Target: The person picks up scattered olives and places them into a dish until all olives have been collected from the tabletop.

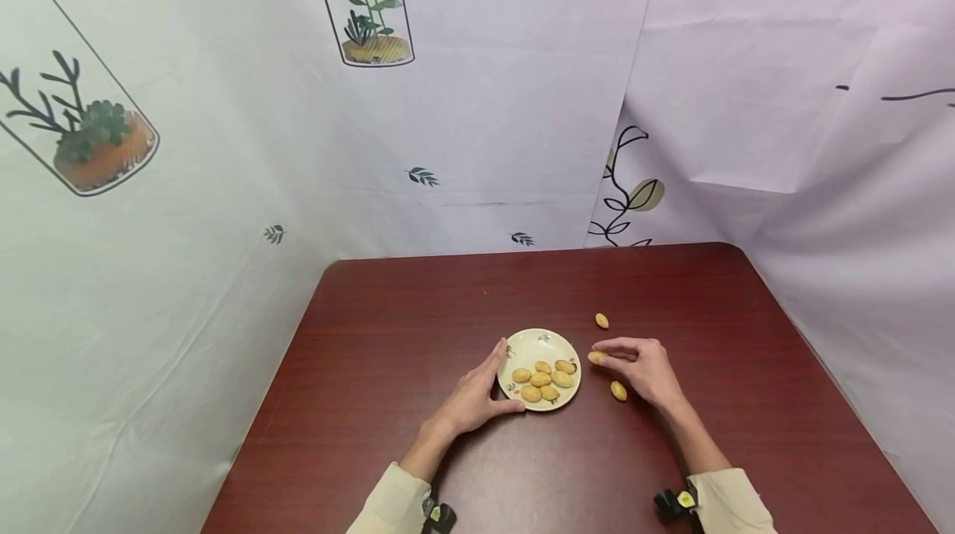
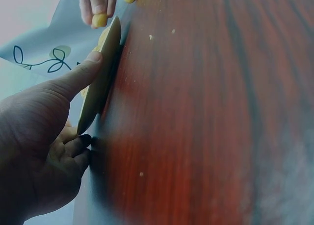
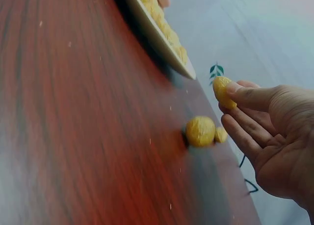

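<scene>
My left hand grips the left edge of a small cream plate with printed motifs, its thumb at the near rim and its fingers along the left side. Several small yellow oval pieces with wrinkled skin lie on the plate. To the right of the plate, my right hand pinches one such yellow piece between thumb and fingertips, raised above the table in the right wrist view. Two more loose pieces lie near that hand: one beyond it and one on its near side.
Everything rests on a dark red wood-grain table. A pale cloth backdrop with printed plants rises behind the far edge and along both sides. Tiny pale crumbs dot the tabletop.
</scene>
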`<state>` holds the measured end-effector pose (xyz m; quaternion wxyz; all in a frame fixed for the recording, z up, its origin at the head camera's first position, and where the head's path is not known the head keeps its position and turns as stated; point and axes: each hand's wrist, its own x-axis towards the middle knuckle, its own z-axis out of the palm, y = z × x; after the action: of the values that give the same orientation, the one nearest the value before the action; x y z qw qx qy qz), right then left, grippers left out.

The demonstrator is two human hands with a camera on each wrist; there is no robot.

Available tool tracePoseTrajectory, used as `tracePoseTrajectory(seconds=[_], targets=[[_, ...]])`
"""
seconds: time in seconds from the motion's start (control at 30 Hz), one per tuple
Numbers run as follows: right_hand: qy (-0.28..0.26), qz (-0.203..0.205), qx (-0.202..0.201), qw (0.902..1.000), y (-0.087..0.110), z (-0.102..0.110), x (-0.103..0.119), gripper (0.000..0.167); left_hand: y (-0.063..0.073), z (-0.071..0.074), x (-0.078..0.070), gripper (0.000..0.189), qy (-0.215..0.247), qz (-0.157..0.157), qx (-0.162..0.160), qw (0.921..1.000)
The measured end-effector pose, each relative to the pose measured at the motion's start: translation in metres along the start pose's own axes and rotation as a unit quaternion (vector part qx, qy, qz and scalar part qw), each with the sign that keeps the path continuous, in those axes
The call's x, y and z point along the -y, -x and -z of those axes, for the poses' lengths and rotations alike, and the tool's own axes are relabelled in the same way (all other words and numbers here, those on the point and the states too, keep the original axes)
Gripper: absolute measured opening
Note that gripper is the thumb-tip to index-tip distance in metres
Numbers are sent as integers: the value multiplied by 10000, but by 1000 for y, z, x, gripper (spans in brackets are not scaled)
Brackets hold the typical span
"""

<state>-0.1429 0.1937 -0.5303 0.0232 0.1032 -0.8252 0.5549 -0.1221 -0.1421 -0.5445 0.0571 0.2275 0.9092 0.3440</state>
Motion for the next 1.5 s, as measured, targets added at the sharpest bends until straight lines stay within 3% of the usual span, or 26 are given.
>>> tracePoseTrajectory(seconds=[0.5,0.83,1.5], targets=[[-440,351,180,9983,-11,-39,24,19,0,1,-1,114,1,48,33,10000],[-476,511,245,9973,-20,-65,25,20,1,-1,1,115,-13,58,48,10000],[320,922,144,9951,-26,-102,26,17,2,0,-1,114,72,83,7,9999]])
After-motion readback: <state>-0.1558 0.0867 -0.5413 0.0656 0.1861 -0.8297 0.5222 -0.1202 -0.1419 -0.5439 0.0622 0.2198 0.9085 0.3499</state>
